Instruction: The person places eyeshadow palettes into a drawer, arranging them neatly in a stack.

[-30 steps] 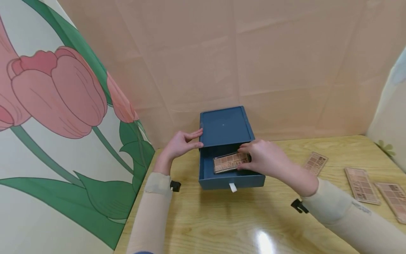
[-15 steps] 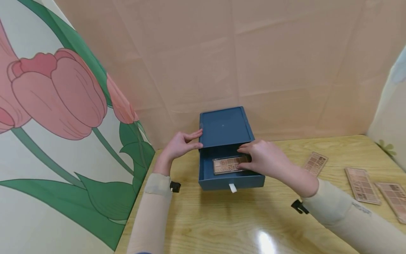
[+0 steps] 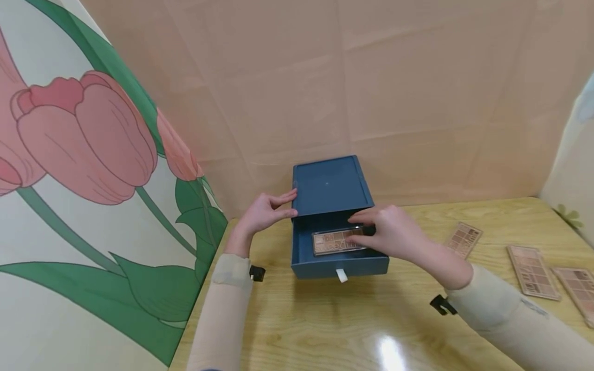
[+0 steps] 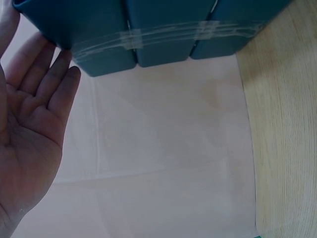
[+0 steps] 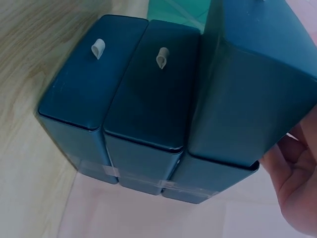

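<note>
A dark blue drawer box (image 3: 330, 184) stands at the back of the wooden table, its top drawer (image 3: 341, 264) pulled out toward me. A tan eyeshadow palette (image 3: 335, 241) lies flat inside that drawer. My right hand (image 3: 387, 232) reaches in from the right, and its fingertips still grip the palette's right end. My left hand (image 3: 265, 211) rests with straight fingers against the box's left side. The left wrist view shows that open palm (image 4: 29, 129) touching the box's corner (image 4: 104, 54). In the right wrist view, the stacked drawers (image 5: 143, 104) show two white pull tabs, and the right hand (image 5: 297, 186) sits at the lower right edge.
Three more palettes lie on the table to the right: one (image 3: 464, 239) near the box, two (image 3: 531, 270) (image 3: 577, 286) toward the right edge. A tulip-printed panel (image 3: 93, 180) walls the left side, and a beige backdrop (image 3: 371, 77) closes the back.
The palette, held tilted above the drawer a second ago, has been lowered to lie flat inside it. My right hand has shifted slightly right. The left hand has stayed put.
</note>
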### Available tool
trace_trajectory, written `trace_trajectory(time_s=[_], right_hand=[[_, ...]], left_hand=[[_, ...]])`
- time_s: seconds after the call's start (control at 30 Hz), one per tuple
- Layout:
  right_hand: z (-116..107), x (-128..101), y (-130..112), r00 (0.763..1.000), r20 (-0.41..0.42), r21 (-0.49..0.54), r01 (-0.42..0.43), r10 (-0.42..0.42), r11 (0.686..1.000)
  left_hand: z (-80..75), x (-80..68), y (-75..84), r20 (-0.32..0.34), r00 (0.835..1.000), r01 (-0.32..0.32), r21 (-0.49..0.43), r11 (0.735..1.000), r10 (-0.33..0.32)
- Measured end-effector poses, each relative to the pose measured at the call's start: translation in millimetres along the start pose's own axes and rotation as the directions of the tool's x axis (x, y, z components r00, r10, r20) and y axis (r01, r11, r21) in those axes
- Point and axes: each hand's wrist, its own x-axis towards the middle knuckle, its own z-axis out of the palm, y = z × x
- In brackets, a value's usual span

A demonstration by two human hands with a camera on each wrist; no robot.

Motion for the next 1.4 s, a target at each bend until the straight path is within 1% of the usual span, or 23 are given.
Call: trace_trajectory(time_s=[0.1, 0.17, 0.27, 0.4, 0.5, 0.57, 0.63, 0.73, 0.83, 0.93, 1.03, 1.17, 1.27, 1.33, 1.4], right_hand=[[-0.3, -2.2, 1.9, 1.000, -0.028, 0.072, -0.009, 0.011, 0.997], [0.5, -3.7, 3.7, 0.999, -0.048, 0.098, -0.011, 0.016, 0.995], [2.3, -5.6, 6.4, 0.997, -0.069, 0.120, -0.012, 0.021, 0.993], [3.8, -7.3, 9.1, 0.997, -0.076, 0.140, -0.010, 0.021, 0.990], [4.2, -9.1, 12.2, 0.996, -0.094, 0.167, 0.016, 0.000, 0.986], [4.7, -11.3, 15.3, 0.992, -0.123, 0.193, 0.047, -0.024, 0.980], [5.9, -14.5, 19.0, 0.987, -0.155, 0.231, 0.079, -0.043, 0.970], [8.7, -20.0, 25.0, 0.980, -0.194, 0.298, 0.109, -0.051, 0.948], [11.3, -25.3, 30.0, 0.976, -0.213, 0.368, 0.116, -0.037, 0.923], [12.6, -31.2, 34.2, 0.975, -0.223, 0.428, 0.100, -0.002, 0.898], [11.9, -39.1, 39.0, 0.974, -0.214, 0.484, 0.044, 0.070, 0.874], [7.7, -53.0, 51.5, 0.964, -0.172, 0.527, -0.084, 0.203, 0.846], [3.0, -66.8, 68.4, 0.942, -0.122, 0.536, -0.202, 0.312, 0.820], [0.5, -77.7, 84.7, 0.924, -0.085, 0.542, -0.270, 0.372, 0.796], [-1.2, -88.6, 103.5, 0.904, -0.054, 0.557, -0.325, 0.424, 0.764]], left_hand=[[0.1, 0.6, 0.7, 0.000, 1.000, -0.002, -0.006, 1.000, 0.002], [0.1, 0.6, 1.2, 0.001, 1.000, -0.002, -0.005, 1.000, 0.002], [0.2, 0.3, 1.7, 0.002, 1.000, -0.002, -0.004, 1.000, 0.002], [0.2, 0.1, 1.4, 0.004, 1.000, -0.002, -0.010, 1.000, 0.002], [0.3, 0.2, 1.0, 0.003, 1.000, -0.002, -0.010, 1.000, 0.002], [0.4, 0.3, 1.0, 0.002, 1.000, 0.000, -0.009, 1.000, 0.000], [0.4, 0.1, 1.4, 0.001, 1.000, 0.001, -0.006, 1.000, -0.001], [0.6, 0.1, 1.5, 0.002, 1.000, 0.001, -0.009, 1.000, -0.001], [0.6, -0.1, 1.3, 0.002, 1.000, -0.003, -0.015, 1.000, 0.003], [0.7, 0.0, 0.3, 0.001, 1.000, -0.006, -0.023, 1.000, 0.006], [1.1, 0.0, -0.7, -0.004, 1.000, -0.008, -0.025, 1.000, 0.008], [1.8, -0.4, -1.5, -0.014, 1.000, -0.011, -0.017, 1.000, 0.011], [2.1, -0.7, -1.5, -0.019, 1.000, -0.011, -0.013, 1.000, 0.011], [2.0, -0.9, -1.6, -0.020, 1.000, -0.010, -0.015, 1.000, 0.009], [1.9, -1.0, -1.8, -0.021, 1.000, -0.008, -0.015, 1.000, 0.008]])
